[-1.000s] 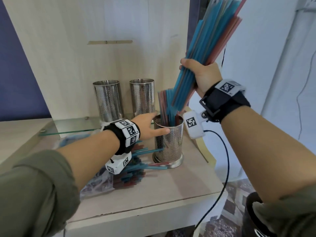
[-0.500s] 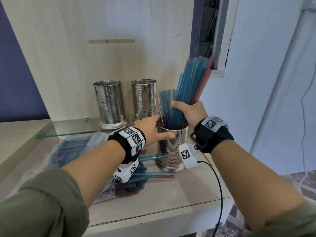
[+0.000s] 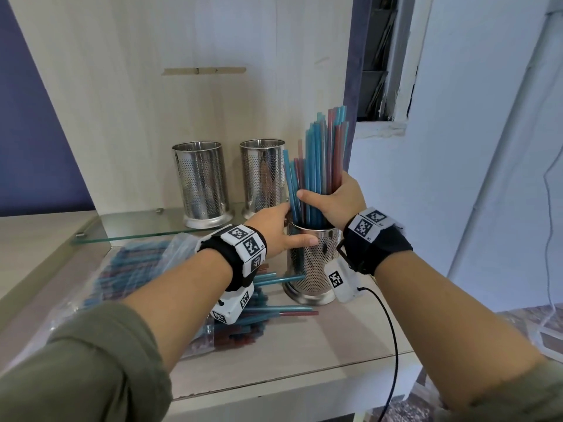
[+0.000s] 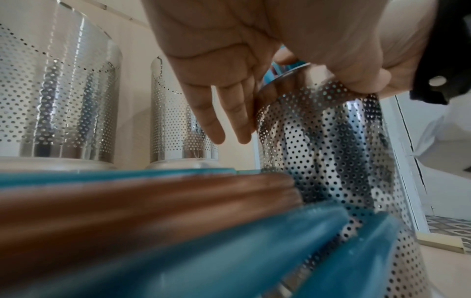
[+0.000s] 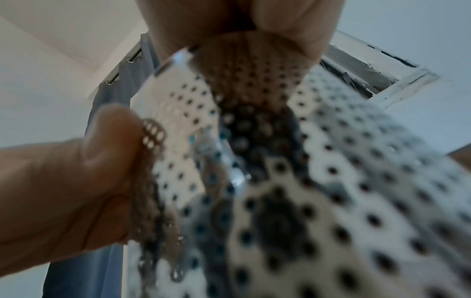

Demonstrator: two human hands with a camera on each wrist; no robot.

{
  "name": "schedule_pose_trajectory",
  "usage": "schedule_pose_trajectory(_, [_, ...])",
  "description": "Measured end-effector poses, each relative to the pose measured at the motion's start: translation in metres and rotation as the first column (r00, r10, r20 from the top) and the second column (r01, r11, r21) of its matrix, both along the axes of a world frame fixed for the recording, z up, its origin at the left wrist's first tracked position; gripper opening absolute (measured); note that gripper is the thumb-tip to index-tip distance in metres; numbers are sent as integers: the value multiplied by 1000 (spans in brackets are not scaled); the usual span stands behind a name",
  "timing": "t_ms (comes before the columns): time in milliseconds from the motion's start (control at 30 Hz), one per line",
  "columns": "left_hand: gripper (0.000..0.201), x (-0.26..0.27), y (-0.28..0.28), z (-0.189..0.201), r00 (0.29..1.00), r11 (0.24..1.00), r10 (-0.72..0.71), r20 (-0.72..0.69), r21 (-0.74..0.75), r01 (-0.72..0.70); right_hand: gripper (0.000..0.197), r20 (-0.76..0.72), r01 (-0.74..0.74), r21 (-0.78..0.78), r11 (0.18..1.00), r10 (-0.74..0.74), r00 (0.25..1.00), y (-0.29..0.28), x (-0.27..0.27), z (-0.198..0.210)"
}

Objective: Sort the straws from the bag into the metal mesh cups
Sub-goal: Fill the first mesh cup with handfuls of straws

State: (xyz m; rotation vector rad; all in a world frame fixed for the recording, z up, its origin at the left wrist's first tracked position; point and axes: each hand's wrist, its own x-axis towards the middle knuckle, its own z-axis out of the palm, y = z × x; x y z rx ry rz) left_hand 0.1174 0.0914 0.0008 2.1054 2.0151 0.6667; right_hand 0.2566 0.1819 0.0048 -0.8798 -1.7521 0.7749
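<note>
Right hand (image 3: 332, 202): fingers wrapped around straw bundle (image 3: 320, 166), upright in near mesh cup (image 3: 313, 263).
Left hand (image 3: 274, 233): thumb and fingers clasp that cup's rim.
Cup location: shelf's right front edge.
Bag (image 3: 122, 275): lying left, straws inside.
Other cups (image 3: 201, 184): on glass ledge.

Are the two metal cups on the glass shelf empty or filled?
Cannot tell for certain. No straws rise above the rim of the left cup or the right cup, but their insides are hidden.
</note>
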Motion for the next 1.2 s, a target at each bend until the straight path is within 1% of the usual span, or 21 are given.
schedule_pose_trajectory(100, [85,0,1,0,1000,1000,0,-19,4,0,72,-137,-24,88,996,36,990,-3,1,-4])
schedule_pose_trajectory(233, [87,-1,2,-1,1000,1000,1,-17,6,-1,81,-200,-15,205,979,57,978,-6,2,0])
schedule_pose_trajectory(333, [85,-1,2,-2,1000,1000,-5,-1,17,5,90,-194,66,353,933,4,981,-9,3,12])
schedule_pose_trajectory(433, [86,-1,3,-2,1000,1000,-12,5,17,12,106,-105,169,445,879,-136,985,1,4,20])
schedule_pose_trajectory(467, [86,-2,4,-3,1000,1000,-18,5,17,18,115,-58,163,420,893,-153,987,5,3,21])
schedule_pose_trajectory(533, [85,-3,5,-4,999,999,-31,15,16,31,134,-20,38,228,973,-34,999,14,1,17])
schedule_pose_trajectory(567, [85,-4,6,-5,999,999,-35,20,14,35,140,-17,-32,120,992,34,999,19,-1,13])
schedule_pose_trajectory(633, [86,-5,7,-6,999,999,-41,25,16,41,144,19,-65,-6,998,65,998,27,-4,10])
schedule_pose_trajectory(667, [86,-5,7,-6,999,999,-44,24,19,44,140,43,-68,-52,996,71,997,30,-4,10])
schedule_pose_trajectory(700, [86,-5,7,-6,999,999,-46,20,19,45,128,67,-78,-94,993,85,994,31,-3,13])
schedule_pose_trajectory(733, [87,-4,7,-6,999,999,-43,12,17,43,104,94,-99,-131,986,111,989,32,-1,16])
schedule_pose_trajectory(767, [87,-4,7,-6,999,999,-38,2,14,38,71,117,-129,-172,977,150,982,34,0,17])
schedule_pose_trajectory(800, [87,-4,8,-5,1000,1000,-29,-7,9,30,45,104,-173,-223,959,200,974,35,2,18])
schedule_pose_trajectory(833, [87,-4,8,-5,1000,1000,-22,-9,3,22,31,61,-209,-278,938,235,970,35,4,18])
schedule_pose_trajectory(867, [89,-4,8,-5,1000,1000,-20,-6,0,20,27,4,-250,-316,915,265,964,34,7,18])
schedule_pose_trajectory(933, [90,-5,8,-5,999,999,-34,6,6,34,30,-80,-327,-322,889,318,945,29,8,14])
schedule_pose_trajectory(967, [89,-4,8,-6,999,999,-40,9,11,40,37,-116,-342,-300,890,321,940,25,9,13])
schedule_pose_trajectory(1000, [88,-4,7,-5,999,999,-43,9,13,43,55,-155,-331,-278,902,297,942,23,8,10])
schedule_pose_trajectory(1067, [84,-3,7,-5,999,999,-43,5,15,43,105,-190,-246,-237,940,203,960,14,7,6])
schedule_pose_trajectory(1100, [82,-3,7,-5,999,999,-42,2,16,42,121,-152,-170,-201,965,140,978,8,5,5])
schedule_pose_trajectory(1200, [82,-3,7,-6,1000,1000,-18,-3,-7,18,142,5,11,-17,1000,-11,1000,-14,-3,6])
